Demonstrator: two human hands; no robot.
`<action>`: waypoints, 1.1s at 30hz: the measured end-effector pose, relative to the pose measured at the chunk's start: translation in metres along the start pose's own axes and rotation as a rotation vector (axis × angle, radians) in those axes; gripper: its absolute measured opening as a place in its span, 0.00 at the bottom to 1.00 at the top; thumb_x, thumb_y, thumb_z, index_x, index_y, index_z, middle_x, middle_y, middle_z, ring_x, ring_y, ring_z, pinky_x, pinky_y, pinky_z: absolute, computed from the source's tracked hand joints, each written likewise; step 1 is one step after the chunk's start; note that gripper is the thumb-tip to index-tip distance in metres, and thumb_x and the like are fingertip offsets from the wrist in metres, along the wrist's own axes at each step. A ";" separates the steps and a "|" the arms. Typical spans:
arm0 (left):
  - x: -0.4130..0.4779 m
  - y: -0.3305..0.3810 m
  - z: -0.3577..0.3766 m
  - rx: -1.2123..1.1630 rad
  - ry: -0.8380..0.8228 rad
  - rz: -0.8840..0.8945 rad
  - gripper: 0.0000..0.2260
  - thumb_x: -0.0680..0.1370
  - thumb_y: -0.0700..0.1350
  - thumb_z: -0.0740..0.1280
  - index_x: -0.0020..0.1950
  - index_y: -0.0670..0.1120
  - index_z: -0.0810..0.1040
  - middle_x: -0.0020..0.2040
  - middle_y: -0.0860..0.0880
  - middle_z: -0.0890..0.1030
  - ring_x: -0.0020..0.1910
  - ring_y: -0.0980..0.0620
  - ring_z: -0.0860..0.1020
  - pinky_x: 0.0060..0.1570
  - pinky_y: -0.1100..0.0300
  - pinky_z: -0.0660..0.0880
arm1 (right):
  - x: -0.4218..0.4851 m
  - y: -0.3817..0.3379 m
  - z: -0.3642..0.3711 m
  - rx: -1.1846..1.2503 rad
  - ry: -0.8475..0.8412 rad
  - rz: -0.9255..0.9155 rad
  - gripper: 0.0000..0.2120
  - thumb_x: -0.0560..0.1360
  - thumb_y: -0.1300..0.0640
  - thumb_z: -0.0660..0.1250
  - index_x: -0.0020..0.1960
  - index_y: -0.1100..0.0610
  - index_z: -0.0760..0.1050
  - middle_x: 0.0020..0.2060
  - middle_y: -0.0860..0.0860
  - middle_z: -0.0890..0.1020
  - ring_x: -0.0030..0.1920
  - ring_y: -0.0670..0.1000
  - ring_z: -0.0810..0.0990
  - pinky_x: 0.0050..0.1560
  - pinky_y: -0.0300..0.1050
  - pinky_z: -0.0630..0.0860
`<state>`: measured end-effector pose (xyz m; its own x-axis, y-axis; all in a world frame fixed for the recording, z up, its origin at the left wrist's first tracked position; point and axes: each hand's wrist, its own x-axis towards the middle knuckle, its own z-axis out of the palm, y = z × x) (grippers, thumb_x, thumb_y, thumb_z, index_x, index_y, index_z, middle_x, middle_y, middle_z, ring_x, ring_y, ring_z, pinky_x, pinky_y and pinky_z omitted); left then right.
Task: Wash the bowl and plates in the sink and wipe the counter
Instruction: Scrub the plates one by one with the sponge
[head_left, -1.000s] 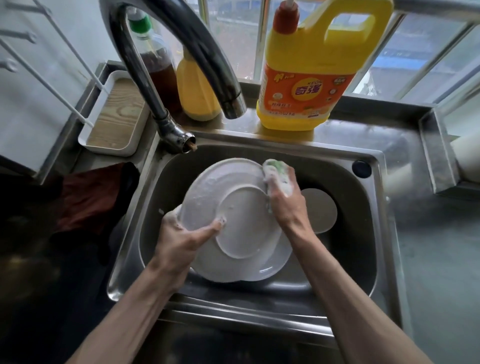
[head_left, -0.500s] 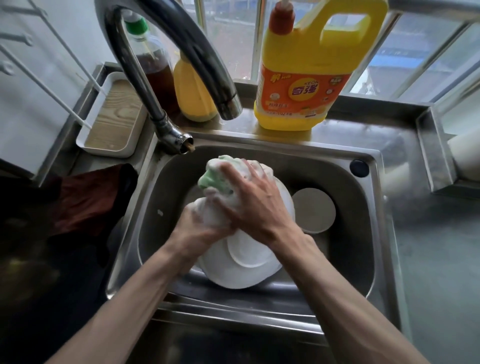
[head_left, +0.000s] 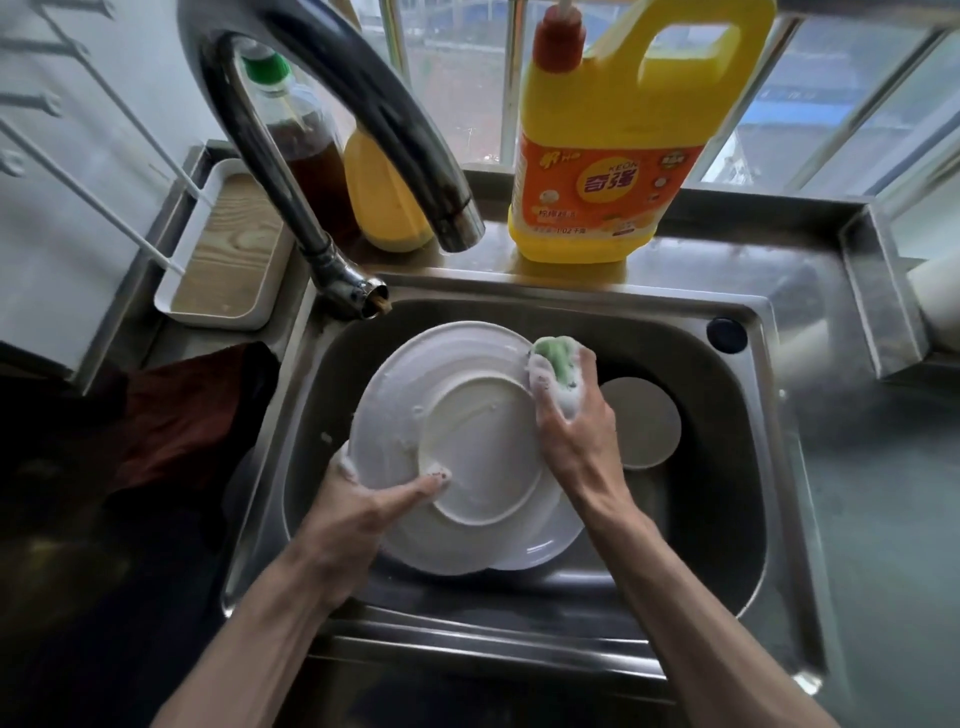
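- Over the sink (head_left: 727, 519) basin, we are holding the soapy white plate (head_left: 467, 426).
- Our left hand (head_left: 358, 525) is gripping its lower-left rim, with the thumb lying across its face.
- Our right hand (head_left: 576, 436) is squeezing a green sponge (head_left: 560, 366) against its upper-right edge.
- A second plate (head_left: 540, 553) is lying beneath, and a round white dish (head_left: 647, 423) is sitting just to the right.
- A yellow detergent jug (head_left: 602, 156) is standing behind the sink.
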<state>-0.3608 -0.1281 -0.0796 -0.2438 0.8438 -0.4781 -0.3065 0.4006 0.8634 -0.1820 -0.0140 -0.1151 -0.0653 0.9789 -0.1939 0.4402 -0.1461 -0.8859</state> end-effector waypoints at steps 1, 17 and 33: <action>0.003 0.002 -0.002 0.019 -0.041 -0.016 0.20 0.66 0.34 0.81 0.56 0.45 0.85 0.51 0.40 0.87 0.51 0.41 0.86 0.43 0.55 0.83 | 0.004 -0.002 -0.002 -0.032 -0.026 -0.048 0.13 0.83 0.40 0.61 0.66 0.42 0.68 0.54 0.50 0.82 0.53 0.54 0.81 0.52 0.52 0.78; 0.002 -0.018 0.012 -0.048 -0.026 -0.033 0.21 0.67 0.35 0.78 0.60 0.44 0.83 0.51 0.41 0.87 0.49 0.44 0.86 0.43 0.54 0.83 | 0.008 -0.038 0.012 -0.544 -0.107 -0.469 0.23 0.79 0.40 0.52 0.71 0.44 0.68 0.63 0.50 0.68 0.63 0.53 0.67 0.68 0.55 0.65; 0.015 -0.012 0.013 -0.312 0.092 -0.075 0.25 0.74 0.41 0.75 0.72 0.44 0.76 0.62 0.41 0.84 0.58 0.41 0.84 0.46 0.51 0.84 | -0.015 0.004 -0.018 -0.137 0.043 -0.334 0.14 0.78 0.54 0.74 0.63 0.53 0.81 0.56 0.47 0.75 0.56 0.52 0.79 0.58 0.56 0.79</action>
<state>-0.3481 -0.1159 -0.0952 -0.2877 0.7745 -0.5633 -0.5901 0.3199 0.7412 -0.1628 -0.0270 -0.1083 -0.1897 0.9749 0.1169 0.5173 0.2004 -0.8320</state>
